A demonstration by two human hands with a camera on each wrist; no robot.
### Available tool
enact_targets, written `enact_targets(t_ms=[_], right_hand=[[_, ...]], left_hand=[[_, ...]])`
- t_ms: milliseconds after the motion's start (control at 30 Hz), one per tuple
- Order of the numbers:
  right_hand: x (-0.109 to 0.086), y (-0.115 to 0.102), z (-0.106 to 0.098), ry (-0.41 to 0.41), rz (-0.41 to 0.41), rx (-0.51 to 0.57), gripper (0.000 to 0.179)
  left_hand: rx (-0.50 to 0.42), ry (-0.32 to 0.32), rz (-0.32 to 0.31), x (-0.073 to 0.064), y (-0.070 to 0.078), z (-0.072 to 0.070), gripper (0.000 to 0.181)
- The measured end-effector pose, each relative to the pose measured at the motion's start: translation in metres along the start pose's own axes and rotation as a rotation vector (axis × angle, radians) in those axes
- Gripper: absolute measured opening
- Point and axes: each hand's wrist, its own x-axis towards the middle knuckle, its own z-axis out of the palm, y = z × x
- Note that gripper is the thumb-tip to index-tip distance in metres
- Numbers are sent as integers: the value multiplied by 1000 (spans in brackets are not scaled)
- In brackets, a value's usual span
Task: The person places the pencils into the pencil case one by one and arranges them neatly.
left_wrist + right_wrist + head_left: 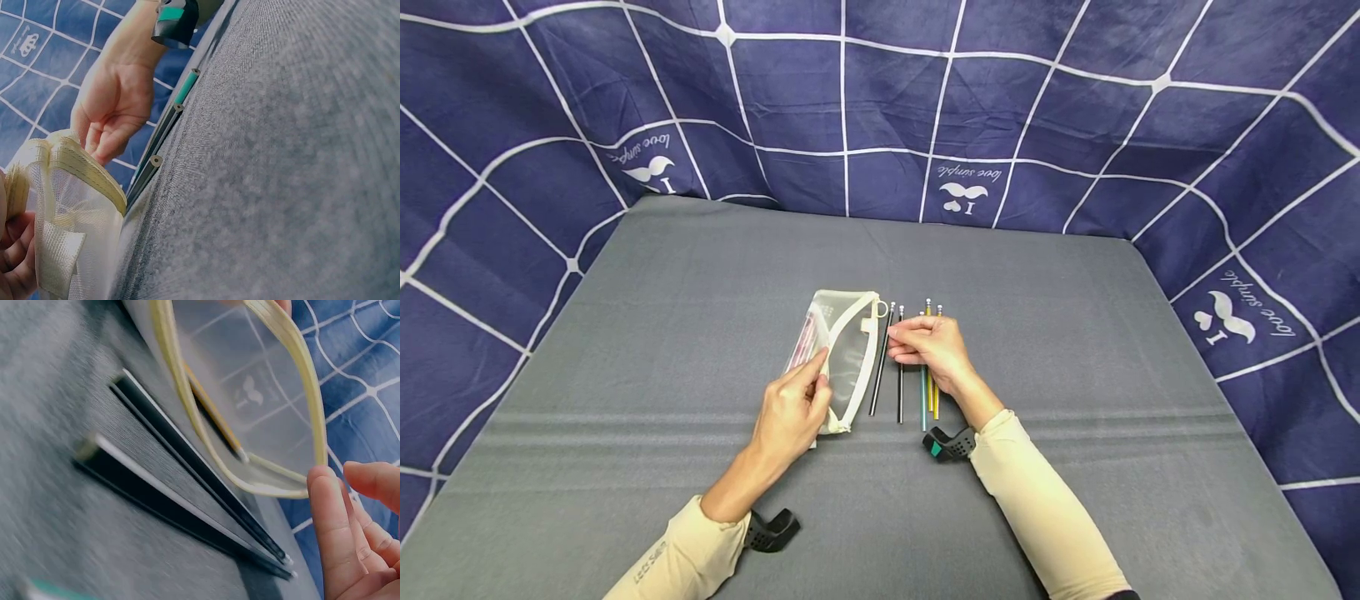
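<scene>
A see-through mesh pencil pouch (853, 358) with cream zipper edges lies on the grey table. My left hand (793, 408) pinches one side of its opening, and the mouth gapes in the right wrist view. Inside shows a yellow pencil (215, 415). My right hand (928, 350) hovers by the pouch's right edge, above the pencils, with thumb and index finger (334, 531) apart and nothing between them. The index fingertip overlaps the pouch's rim (315, 412); I cannot tell whether it touches. Beside the pouch lie two black pencils (901, 392), a teal pencil (923, 404) and yellow pencils (936, 400).
The grey cloth-covered table (700, 317) spreads around the pouch and pencils. A dark blue curtain (880, 108) with white lines hangs along the back and sides. Black wrist mounts (772, 531) sit at both wrists, next to cream sleeves (1045, 508).
</scene>
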Motion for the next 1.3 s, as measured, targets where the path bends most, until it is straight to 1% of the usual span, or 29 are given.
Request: enact_targets(t_ms=[133, 267, 367, 567, 700, 767, 867, 1100, 1300], right_hand=[[3, -4, -11, 30, -20, -34, 15], [6, -7, -24, 64, -18, -79, 14], [9, -8, -34, 80, -2, -117, 16], [13, -9, -51, 82, 48, -201, 20], [13, -9, -61, 113, 73, -278, 22], [13, -9, -64, 132, 91, -313, 23], [12, -7, -67, 134, 123, -358, 25], [12, -6, -67, 118, 193, -413, 25], [10, -10, -69, 94, 220, -450, 25]], left_hand=[[2, -4, -2, 0, 0, -1, 35], [4, -11, -9, 1, 0, -2, 35], [5, -13, -13, 1, 0, -2, 35], [7, -10, -15, 0, 0, -1, 36], [8, -7, -10, 0, -1, -1, 35], [8, -6, -6, -1, -1, -1, 35], [7, -8, -5, -2, -1, -2, 35], [12, -7, -11, -4, -1, -5, 36], [12, -8, 1, -1, 0, -3, 35]])
